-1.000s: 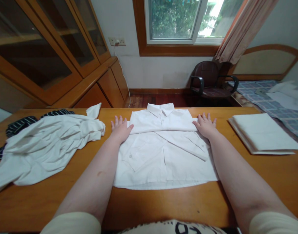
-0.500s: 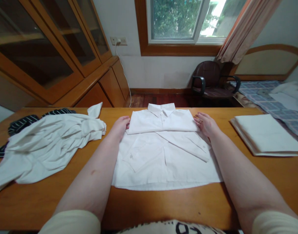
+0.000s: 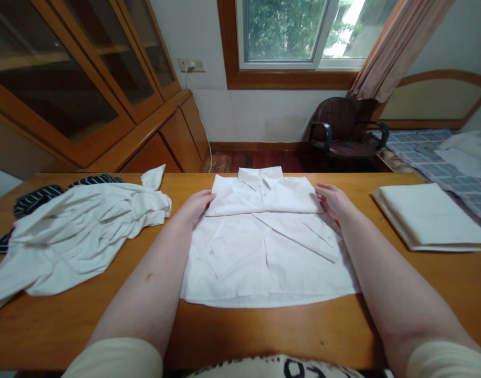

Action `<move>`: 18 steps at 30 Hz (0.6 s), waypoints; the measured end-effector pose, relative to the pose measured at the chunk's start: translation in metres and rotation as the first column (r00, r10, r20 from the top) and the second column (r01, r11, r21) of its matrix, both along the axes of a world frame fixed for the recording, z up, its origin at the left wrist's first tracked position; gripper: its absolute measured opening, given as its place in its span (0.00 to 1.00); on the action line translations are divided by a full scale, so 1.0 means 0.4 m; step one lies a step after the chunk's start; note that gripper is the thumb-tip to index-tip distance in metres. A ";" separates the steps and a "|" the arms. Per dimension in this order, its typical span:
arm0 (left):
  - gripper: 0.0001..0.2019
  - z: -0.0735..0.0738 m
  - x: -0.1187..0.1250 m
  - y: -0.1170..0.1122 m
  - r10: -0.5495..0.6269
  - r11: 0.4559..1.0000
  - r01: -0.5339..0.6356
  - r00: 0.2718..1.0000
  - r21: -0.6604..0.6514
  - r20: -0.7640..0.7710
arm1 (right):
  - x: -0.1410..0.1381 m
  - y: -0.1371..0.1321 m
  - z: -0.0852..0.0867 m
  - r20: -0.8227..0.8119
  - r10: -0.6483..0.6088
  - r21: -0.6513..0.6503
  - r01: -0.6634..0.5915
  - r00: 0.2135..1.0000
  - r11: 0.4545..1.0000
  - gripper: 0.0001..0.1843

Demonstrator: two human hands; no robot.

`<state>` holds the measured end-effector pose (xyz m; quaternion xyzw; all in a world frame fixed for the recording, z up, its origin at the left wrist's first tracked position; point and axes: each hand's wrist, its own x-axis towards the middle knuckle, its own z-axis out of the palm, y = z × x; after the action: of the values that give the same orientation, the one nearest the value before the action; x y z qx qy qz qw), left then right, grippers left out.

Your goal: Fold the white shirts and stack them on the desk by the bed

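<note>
A white collared shirt [image 3: 240, 262] lies on the wooden table in front of me, its collar at the far edge. The upper part is doubled over the lower part, and sleeves with buttoned cuffs cross the lower front. At the left side of the fold, my left hand [image 3: 199, 206] is closed on the edge, thumb on top and the other fingers partly hidden. My right hand [image 3: 332, 201] is at the opposite edge, fingers extended and slightly apart, their tips against the cloth.
To the left lies a crumpled white garment [image 3: 83, 233], with a black striped one [image 3: 38, 199] partly under it. A folded white cloth stack [image 3: 437, 215] rests at right. Beyond the table are a cabinet [image 3: 146, 113], an office chair [image 3: 338, 126] and a bed [image 3: 425, 157].
My left hand has shifted slightly right, its thumb now over the shirt's folded edge. The left shoulder edge has drawn in a little; my right hand has barely moved.
</note>
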<state>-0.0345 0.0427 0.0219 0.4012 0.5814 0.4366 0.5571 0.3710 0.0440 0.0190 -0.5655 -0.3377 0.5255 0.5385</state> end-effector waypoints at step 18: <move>0.15 0.033 -0.052 -0.018 -0.202 0.977 0.211 0.958 -0.021 0.206 | 0.037 -0.028 0.037 -0.012 0.463 -0.099 -0.462 0.886 0.881 0.15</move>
<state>-0.0551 0.0357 0.0349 0.4013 0.4858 0.4022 0.6642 0.3859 0.0326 0.0337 -0.4979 -0.4397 0.6514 0.3667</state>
